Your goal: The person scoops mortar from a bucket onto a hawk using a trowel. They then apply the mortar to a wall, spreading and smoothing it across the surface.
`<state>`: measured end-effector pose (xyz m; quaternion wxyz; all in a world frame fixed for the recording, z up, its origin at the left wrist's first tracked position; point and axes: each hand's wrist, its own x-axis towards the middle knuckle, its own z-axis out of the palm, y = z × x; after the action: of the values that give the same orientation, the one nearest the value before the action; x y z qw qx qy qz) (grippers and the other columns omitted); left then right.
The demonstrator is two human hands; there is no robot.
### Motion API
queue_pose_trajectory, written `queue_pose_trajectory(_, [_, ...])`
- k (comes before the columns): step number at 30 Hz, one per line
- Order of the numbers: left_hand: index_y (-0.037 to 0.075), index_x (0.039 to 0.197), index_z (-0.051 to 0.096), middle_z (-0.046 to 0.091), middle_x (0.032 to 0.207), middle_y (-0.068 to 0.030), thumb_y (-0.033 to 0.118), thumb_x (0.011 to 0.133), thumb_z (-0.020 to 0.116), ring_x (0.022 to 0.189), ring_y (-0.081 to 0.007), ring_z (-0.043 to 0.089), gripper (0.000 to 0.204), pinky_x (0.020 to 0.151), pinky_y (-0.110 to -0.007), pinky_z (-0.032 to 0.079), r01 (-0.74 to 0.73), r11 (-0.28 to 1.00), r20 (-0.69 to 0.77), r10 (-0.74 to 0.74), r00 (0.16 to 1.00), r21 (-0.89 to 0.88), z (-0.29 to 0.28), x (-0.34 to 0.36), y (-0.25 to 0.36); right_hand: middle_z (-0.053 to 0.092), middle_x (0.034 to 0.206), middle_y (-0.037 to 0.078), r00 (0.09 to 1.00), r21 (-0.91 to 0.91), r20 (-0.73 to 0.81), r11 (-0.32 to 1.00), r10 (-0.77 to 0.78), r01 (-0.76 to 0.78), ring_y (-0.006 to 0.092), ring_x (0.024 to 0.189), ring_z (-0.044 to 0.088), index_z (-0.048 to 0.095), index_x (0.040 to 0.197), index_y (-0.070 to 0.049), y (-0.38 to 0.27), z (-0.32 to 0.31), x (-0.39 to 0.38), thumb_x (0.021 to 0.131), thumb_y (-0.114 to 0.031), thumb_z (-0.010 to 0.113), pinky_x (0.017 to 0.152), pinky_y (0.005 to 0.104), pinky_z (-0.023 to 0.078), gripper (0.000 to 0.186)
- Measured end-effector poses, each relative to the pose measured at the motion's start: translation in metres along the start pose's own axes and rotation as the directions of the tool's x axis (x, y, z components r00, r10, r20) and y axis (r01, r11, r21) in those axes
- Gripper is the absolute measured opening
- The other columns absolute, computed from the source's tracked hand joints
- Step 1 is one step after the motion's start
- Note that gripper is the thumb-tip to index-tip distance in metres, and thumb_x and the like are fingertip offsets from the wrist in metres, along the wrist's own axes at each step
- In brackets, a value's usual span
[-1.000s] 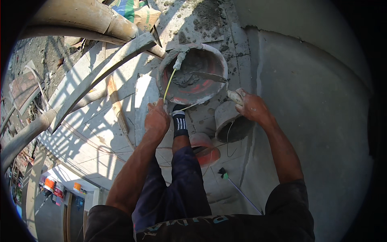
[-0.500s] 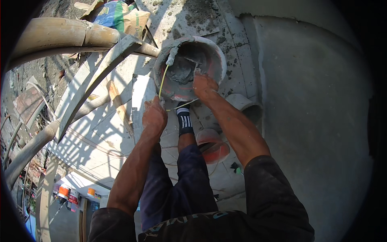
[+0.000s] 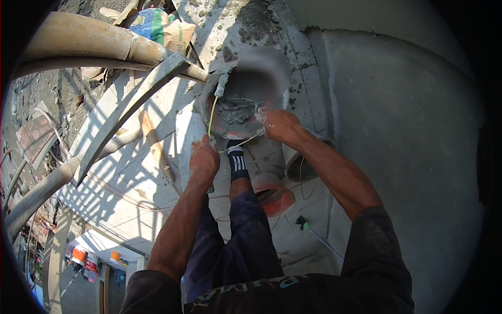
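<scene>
A round bucket [image 3: 286, 99] holds wet grey mortar [image 3: 235, 112], its rim caked. A yellow cord [image 3: 212, 118] comes down from a mortar-covered lump [image 3: 222, 83] on its left rim. My left hand [image 3: 204, 159] is closed round this cord, just below the bucket. From there the cord runs on behind my fingers toward the near right rim. My right hand [image 3: 281, 126] is closed at that rim, its fingertips smeared grey. It pinches something mortar-caked that I cannot make out; a thin edge lies in the mortar beside it. The bucket's far right part is blurred.
Bamboo poles [image 3: 86, 39] and a curved timber piece [image 3: 133, 112] cross the left side. A grey cylindrical container [image 3: 293, 159] and a red-grey bowl-like vessel [image 3: 277, 201] lie right of my legs. A bag [image 3: 178, 36] lies beyond; a smooth grey surface [image 3: 402, 157] fills the right.
My right hand has drawn back from inside the bucket to its near right rim. My left hand has shifted slightly nearer to me, still on the cord.
</scene>
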<state>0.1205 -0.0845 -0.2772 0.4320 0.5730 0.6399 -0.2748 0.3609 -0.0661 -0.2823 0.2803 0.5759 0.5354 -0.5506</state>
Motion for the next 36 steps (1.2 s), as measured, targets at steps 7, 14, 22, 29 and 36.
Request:
queue_pose_trajectory(7, [0.005,0.136,0.041,0.046,0.126,-0.0334,0.017,0.091,0.047,0.110,-0.0476,0.054,0.047,0.092,-0.049,0.047,0.019,1.000,0.043,-0.018,0.999,-0.025,0.004,-0.002,0.005,0.062,0.116,0.024,0.886,0.090,-0.325,0.943,0.331,-0.320,0.0368,0.103,0.064,0.045,0.133,0.002,0.008,0.017,0.057,0.088,-0.017,0.056,0.086,0.0454,0.052,0.049])
queue_pose_trajectory(14, [0.005,0.135,0.043,0.048,0.124,-0.0318,0.015,0.091,0.045,0.109,-0.0460,0.056,0.045,0.092,-0.048,0.047,0.027,1.000,0.082,-0.026,0.996,-0.004,-0.001,0.001,-0.001,0.067,0.107,0.021,0.958,0.093,-0.052,0.957,0.281,-0.276,0.0299,0.099,0.067,0.067,0.110,0.001,-0.022,0.036,0.070,0.080,-0.012,0.060,0.082,0.0382,0.053,0.033])
queue_pose_trajectory(22, [0.003,0.129,0.042,0.050,0.120,-0.0289,0.022,0.091,0.052,0.109,-0.0449,0.056,0.044,0.092,-0.049,0.046,0.019,0.999,0.118,-0.022,0.993,0.028,0.004,0.003,0.001,0.065,0.073,0.016,0.976,0.573,0.217,0.811,-0.009,-0.120,0.0226,0.064,0.064,0.065,0.088,-0.002,-0.046,0.055,0.070,0.086,-0.013,0.060,0.050,0.0354,0.050,0.013])
queue_pose_trajectory(29, [0.006,0.134,0.045,0.051,0.122,-0.0316,0.018,0.091,0.047,0.108,-0.0446,0.057,0.045,0.092,-0.048,0.047,0.015,0.999,0.076,-0.017,0.997,0.033,-0.005,0.016,-0.004,0.054,0.077,0.006,0.949,0.437,0.091,-0.844,-0.302,-0.311,0.0069,0.052,0.051,0.048,0.103,-0.007,-0.014,0.057,0.062,0.092,-0.027,0.060,0.038,0.0171,0.040,0.025])
queue_pose_trajectory(36, [0.008,0.130,0.047,0.055,0.120,-0.0281,0.025,0.091,0.050,0.109,-0.0425,0.057,0.042,0.091,-0.047,0.047,-0.018,0.994,0.079,0.009,0.997,0.106,-0.010,0.018,-0.013,0.054,0.073,0.004,0.926,0.823,0.377,-0.462,0.011,-0.330,0.0082,0.052,0.050,0.049,0.102,-0.014,-0.017,0.067,-0.041,0.094,-0.034,0.054,0.039,0.0203,0.041,0.022])
